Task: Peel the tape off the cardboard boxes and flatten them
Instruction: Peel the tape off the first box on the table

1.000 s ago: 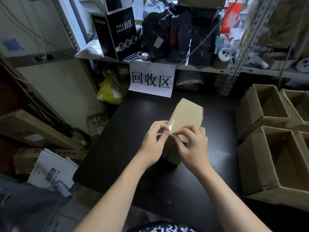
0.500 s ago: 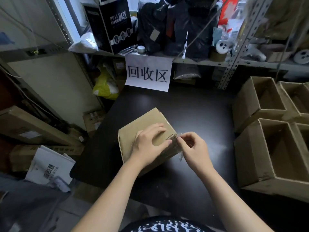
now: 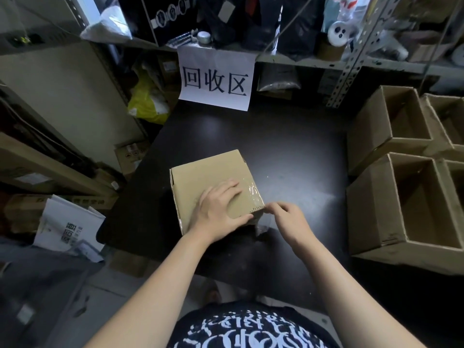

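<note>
Dark worktop (image 3: pixel 288 151) below a cluttered shelf (image 3: pixel 301 62), with a printed paper sign (image 3: pixel 216 79) hanging from the shelf edge. A white packet (image 3: pixel 67 222) lies at floor level on the far left, and a yellow bag (image 3: pixel 148 109) sits under the shelf.

Task item: one closed cardboard box (image 3: pixel 206 177), lying on the worktop at centre, near the front edge, broad face up.

Left hand (image 3: pixel 221 212): laid on the box top with the fingers spread and near straight and the thumb along the near edge. No grip is closed; it presses the box down.

Tape (image 3: pixel 254 194): clear and glossy, running along the right side of the top face, with a loose crinkled length hanging off the near right corner.

Right hand (image 3: pixel 291 222): just beside that corner, with the fingertips drawn together. The grip appears pinched on the loose tape end; the exact contact is small in view.

Open boxes (image 3: pixel 374 209): several stand well apart on the right, mouths up.

Assessment of handling: the box looks light and fairly stiff, but the walls would buckle under a hard squeeze, so it needs holding down flat, as it is. The tape is thin, stretchy and liable to tear or cling to the fingers. It is best taken at the free end, close to the cardboard, and pulled low along the seam.
</note>
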A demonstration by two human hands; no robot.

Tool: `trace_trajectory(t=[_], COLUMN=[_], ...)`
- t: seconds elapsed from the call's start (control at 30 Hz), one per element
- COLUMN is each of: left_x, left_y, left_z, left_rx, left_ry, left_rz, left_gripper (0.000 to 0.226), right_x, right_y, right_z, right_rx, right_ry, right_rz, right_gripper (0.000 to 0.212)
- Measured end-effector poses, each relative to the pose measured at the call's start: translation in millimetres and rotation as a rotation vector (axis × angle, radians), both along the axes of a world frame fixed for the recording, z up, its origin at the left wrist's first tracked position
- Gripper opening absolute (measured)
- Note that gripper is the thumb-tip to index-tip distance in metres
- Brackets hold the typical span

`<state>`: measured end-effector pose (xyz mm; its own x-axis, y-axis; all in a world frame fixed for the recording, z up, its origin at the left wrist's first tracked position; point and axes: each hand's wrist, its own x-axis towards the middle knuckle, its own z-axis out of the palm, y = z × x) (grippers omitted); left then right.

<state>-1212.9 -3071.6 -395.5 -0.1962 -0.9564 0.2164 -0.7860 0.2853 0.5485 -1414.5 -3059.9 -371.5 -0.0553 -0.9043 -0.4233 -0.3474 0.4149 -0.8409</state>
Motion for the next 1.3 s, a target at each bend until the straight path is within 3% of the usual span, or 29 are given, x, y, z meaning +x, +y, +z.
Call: trace_trajectory(t=[0.07,0.23,0.37,0.6,1.0,1.2,1.3], left_x=[-1,2,4,10,4,1,0], left_y=[0,-1,-3,-9,-12,-11,-12], left_z=[0,-3,-3,-1,-4,-6,-8], left_rx=[-0.012,-0.028,-0.044,-0.025,0.022,0.026,0.027], left_ry=[0.009,0.046,0.068,0.120,0.070,0.026,0.002], left_rz=[-0.007,-0.009,-0.005,-0.009,-0.024,-0.044,-0.054], left_gripper=[0.070,0.068,0.069,0.070,0.071,0.071,0.071], right_x=[0,4,3,10,15,5,-3], right_y=[-1,1,1,1,-4,-15,-24], right_z=[-5,-10,-9,-5,-13,6,12], right_rx=[-0.015,-0.039,0.047,-0.014,-0.119,-0.057,-0.003], right_ry=[-0.016,-0.121,-0.336,-0.422,-0.191,-0.179,-0.158], right_rz=[-0.051,-0.118,-0.240,-0.240,-0.213,-0.213,-0.198], right_gripper=[0.034,0.019,0.012,0.015,0.013,0.004,0.010])
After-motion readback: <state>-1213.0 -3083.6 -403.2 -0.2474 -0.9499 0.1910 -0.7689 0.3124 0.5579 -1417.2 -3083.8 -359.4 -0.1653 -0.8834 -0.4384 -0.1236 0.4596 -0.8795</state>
